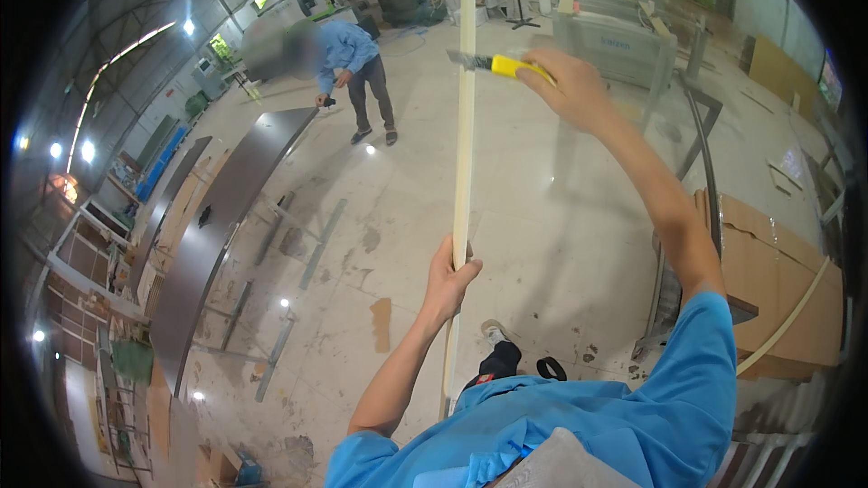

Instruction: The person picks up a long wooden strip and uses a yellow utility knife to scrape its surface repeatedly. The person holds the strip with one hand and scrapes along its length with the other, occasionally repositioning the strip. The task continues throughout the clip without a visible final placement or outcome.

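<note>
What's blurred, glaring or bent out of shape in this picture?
Head view: white glare blooms around the round white lamps; head view: the long dark-brown flat panel looks bowed, likely fisheye distortion; head view: the blue-shirted co-worker has a smudged-out head, and the yellow-handled tool in the right hand has an indistinct dark end.

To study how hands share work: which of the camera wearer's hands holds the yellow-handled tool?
The right hand, higher up, grips the yellow-handled tool; the left hand clasps the long pale strip lower down.

Long, straight pale strip (465,144); yellow cutter (513,66) crosswise.
</note>
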`<state>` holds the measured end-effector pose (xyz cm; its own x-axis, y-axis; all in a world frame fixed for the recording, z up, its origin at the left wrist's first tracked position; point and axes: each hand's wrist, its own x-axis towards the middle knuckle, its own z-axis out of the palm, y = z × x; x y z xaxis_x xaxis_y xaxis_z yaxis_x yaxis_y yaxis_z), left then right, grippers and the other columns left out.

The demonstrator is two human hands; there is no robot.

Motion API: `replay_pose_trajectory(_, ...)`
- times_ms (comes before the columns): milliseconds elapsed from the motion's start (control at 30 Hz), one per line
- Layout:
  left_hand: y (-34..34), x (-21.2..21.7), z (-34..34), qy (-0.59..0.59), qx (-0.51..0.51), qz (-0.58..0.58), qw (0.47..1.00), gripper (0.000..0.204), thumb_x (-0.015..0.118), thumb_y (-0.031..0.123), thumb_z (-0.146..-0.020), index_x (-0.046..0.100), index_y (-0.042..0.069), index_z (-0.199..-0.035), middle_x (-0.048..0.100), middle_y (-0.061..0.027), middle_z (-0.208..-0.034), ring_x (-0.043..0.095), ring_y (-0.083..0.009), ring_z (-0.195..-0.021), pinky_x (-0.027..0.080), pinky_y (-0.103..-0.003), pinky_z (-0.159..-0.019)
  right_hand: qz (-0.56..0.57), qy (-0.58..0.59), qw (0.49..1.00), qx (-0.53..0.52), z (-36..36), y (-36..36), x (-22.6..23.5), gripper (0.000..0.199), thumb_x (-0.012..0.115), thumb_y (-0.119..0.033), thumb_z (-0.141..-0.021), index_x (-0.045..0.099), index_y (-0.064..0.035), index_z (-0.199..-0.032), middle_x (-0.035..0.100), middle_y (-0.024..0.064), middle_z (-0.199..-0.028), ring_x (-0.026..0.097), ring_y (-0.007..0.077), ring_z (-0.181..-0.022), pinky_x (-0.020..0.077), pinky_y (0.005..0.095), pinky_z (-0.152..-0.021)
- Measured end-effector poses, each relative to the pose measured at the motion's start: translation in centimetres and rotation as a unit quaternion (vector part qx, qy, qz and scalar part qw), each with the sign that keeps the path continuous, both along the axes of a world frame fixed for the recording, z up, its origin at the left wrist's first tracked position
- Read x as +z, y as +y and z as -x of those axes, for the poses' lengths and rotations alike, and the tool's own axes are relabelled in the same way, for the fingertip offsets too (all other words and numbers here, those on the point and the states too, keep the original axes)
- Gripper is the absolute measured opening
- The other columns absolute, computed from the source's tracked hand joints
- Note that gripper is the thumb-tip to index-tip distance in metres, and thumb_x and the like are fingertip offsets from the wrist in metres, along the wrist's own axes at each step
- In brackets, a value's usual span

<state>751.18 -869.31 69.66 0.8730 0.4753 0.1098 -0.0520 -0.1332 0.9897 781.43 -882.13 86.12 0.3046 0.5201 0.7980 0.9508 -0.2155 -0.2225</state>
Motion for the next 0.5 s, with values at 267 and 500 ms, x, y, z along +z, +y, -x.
replay_pose_trajectory(267,5.4,-6.0,-3.7,0.050,-0.041,0.023,0.998,0.020,0.067,0.006,-0.084,0.051,0.010,-0.095,0.047,0.0034,-0.077,0.045,-0.0056,-0.057,0.035,-0.025,-0.046,0.049,-0.059,0.997,-0.015,-9.8,4.3,-1.8,0.036,0.064,-0.045,-0.102,0.074,-0.0121,-0.114,0.074,0.0065,-0.099,0.069,0.0300,-0.083,0.0545,0.0406,-0.070)
replay_pose_trajectory(500,7.3,-7.2,-5.4,0.092,-0.061,0.102,0.989,0.020,0.065,0.004,-0.082,0.052,0.007,-0.096,0.044,0.0021,-0.083,0.044,-0.0085,-0.076,0.037,-0.026,-0.067,0.037,0.006,0.999,-0.009,-18.2,8.8,-1.3,0.038,0.064,-0.044,-0.103,0.076,-0.0091,-0.113,0.072,0.0096,-0.089,0.067,0.0284,-0.076,0.0511,0.0390,-0.067)
